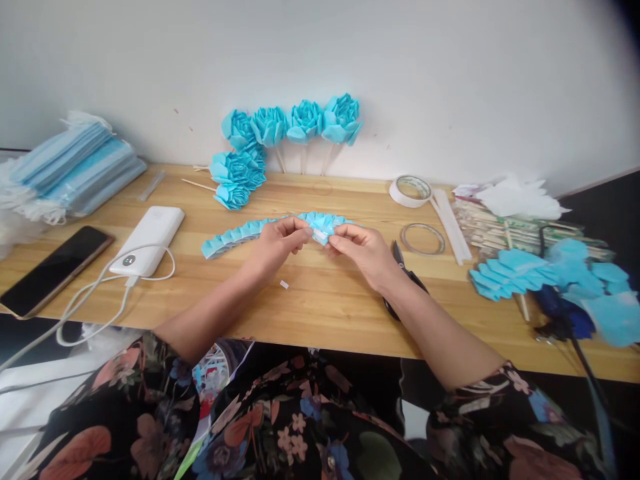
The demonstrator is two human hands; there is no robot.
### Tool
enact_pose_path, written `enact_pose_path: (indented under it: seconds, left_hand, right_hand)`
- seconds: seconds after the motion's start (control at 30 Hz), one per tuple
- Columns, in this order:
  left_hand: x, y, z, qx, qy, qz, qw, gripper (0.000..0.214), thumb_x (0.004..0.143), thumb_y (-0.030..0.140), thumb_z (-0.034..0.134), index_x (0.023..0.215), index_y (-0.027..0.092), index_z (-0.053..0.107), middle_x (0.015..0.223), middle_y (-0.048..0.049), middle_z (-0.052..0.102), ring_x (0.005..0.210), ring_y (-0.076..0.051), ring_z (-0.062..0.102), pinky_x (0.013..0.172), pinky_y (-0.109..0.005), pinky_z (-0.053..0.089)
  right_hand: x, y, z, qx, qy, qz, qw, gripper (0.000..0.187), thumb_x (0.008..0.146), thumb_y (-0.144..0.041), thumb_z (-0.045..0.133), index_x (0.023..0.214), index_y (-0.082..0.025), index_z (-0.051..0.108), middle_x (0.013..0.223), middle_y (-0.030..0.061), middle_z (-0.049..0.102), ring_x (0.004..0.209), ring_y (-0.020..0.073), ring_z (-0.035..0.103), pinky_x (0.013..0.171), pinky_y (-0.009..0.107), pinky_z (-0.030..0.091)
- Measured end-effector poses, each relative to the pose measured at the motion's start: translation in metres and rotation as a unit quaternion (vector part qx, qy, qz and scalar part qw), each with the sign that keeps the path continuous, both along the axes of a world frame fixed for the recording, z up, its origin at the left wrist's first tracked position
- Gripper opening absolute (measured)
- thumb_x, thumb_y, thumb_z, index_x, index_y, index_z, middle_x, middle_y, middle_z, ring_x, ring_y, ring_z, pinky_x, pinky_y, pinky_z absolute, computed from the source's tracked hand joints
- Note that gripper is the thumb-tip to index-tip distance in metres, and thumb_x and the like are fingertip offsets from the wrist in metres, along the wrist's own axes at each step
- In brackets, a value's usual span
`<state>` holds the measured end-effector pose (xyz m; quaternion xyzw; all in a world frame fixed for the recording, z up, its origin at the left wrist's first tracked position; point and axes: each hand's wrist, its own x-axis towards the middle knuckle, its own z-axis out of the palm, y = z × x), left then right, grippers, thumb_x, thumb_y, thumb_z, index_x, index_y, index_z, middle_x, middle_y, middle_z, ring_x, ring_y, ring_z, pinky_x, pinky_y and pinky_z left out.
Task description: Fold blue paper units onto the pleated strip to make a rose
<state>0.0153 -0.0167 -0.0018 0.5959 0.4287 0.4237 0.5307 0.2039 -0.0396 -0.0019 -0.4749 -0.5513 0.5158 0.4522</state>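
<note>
A long strip of overlapping light-blue fabric petals (235, 237) lies on the wooden table (320, 307), curving from the left toward the middle. My left hand (278, 244) pinches the strip near its right end. My right hand (364, 248) pinches the same end from the other side, fingers closed on the blue folds and a small white piece. Both hands hover just above the table top. A tiny white scrap (284, 285) lies on the wood below my left hand.
Finished blue fabric roses (300, 123) on sticks lean against the wall. Stacked face masks (75, 167), a phone (53, 267) and a white power bank (148, 240) with cable sit left. Tape rolls (411, 190), black scissors (400, 267), sticks and cut blue pieces (505, 272) lie right.
</note>
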Motion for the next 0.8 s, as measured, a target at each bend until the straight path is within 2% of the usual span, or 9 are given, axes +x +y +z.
enact_pose_path:
  seconds: [0.1, 0.2, 0.3, 0.37, 0.43, 0.53, 0.8]
  left_hand:
    - [0.000, -0.002, 0.001, 0.020, -0.007, 0.026, 0.999, 0.021, 0.087, 0.037, 0.058, 0.077, 0.019, 0.058, 0.066, 0.0005, 0.053, 0.059, -0.011, 0.045, 0.057, -0.027, 0.038]
    - [0.001, -0.008, 0.005, 0.130, 0.057, 0.069, 0.988, 0.016, 0.088, 0.032, 0.058, 0.080, 0.019, 0.059, 0.068, 0.0008, 0.055, 0.061, -0.011, 0.046, 0.058, -0.027, 0.039]
    - [0.005, -0.015, 0.006, 0.303, 0.159, 0.060, 0.938, 0.013, 0.088, 0.021, 0.059, 0.076, 0.019, 0.063, 0.068, 0.0001, 0.058, 0.066, -0.013, 0.050, 0.065, -0.029, 0.041]
    - [0.006, -0.017, 0.004, 0.366, 0.202, 0.061, 0.906, 0.013, 0.089, 0.019, 0.059, 0.079, 0.019, 0.066, 0.069, -0.0006, 0.060, 0.071, -0.015, 0.053, 0.069, -0.030, 0.042]
    - [0.007, -0.017, 0.001, 0.382, 0.232, 0.072, 0.892, 0.012, 0.091, 0.021, 0.060, 0.082, 0.020, 0.068, 0.070, -0.0009, 0.060, 0.073, -0.016, 0.055, 0.071, -0.031, 0.042]
    - [0.006, -0.015, -0.003, 0.383, 0.254, 0.082, 0.884, 0.009, 0.091, 0.023, 0.062, 0.086, 0.020, 0.069, 0.070, -0.0008, 0.059, 0.073, -0.016, 0.054, 0.070, -0.031, 0.042]
    - [0.006, -0.014, -0.003, 0.375, 0.257, 0.084, 0.887, 0.010, 0.091, 0.021, 0.062, 0.084, 0.020, 0.070, 0.069, -0.0003, 0.060, 0.072, -0.016, 0.056, 0.071, -0.030, 0.044]
  right_hand:
    - [-0.001, -0.001, 0.001, 0.015, -0.003, -0.027, 1.000, 0.016, 0.077, -0.034, 0.069, 0.068, -0.022, 0.065, 0.067, -0.0020, 0.066, 0.066, 0.0129, 0.055, 0.071, 0.031, 0.044]
    - [-0.001, -0.001, 0.000, 0.032, -0.014, -0.051, 0.998, 0.014, 0.078, -0.032, 0.068, 0.069, -0.022, 0.065, 0.068, -0.0021, 0.065, 0.067, 0.0129, 0.056, 0.071, 0.031, 0.043]
    - [-0.001, -0.001, -0.003, 0.052, -0.039, -0.059, 0.996, 0.015, 0.079, -0.033, 0.068, 0.070, -0.021, 0.066, 0.071, -0.0016, 0.065, 0.068, 0.0130, 0.055, 0.068, 0.030, 0.042]
    - [-0.001, -0.002, -0.004, 0.061, -0.052, -0.056, 0.995, 0.015, 0.080, -0.034, 0.068, 0.072, -0.021, 0.067, 0.072, -0.0013, 0.064, 0.068, 0.0131, 0.055, 0.068, 0.030, 0.042]
    - [-0.002, -0.003, -0.005, 0.067, -0.060, -0.054, 0.994, 0.015, 0.081, -0.034, 0.068, 0.073, -0.021, 0.067, 0.073, -0.0011, 0.065, 0.069, 0.0133, 0.055, 0.068, 0.030, 0.042]
    - [-0.002, -0.004, -0.005, 0.080, -0.066, -0.052, 0.993, 0.014, 0.081, -0.034, 0.068, 0.075, -0.021, 0.068, 0.074, -0.0009, 0.067, 0.070, 0.0135, 0.056, 0.068, 0.030, 0.043]
    - [-0.003, -0.004, -0.005, 0.082, -0.071, -0.044, 0.993, 0.013, 0.081, -0.034, 0.067, 0.076, -0.022, 0.068, 0.075, -0.0003, 0.069, 0.071, 0.0147, 0.059, 0.068, 0.031, 0.046]
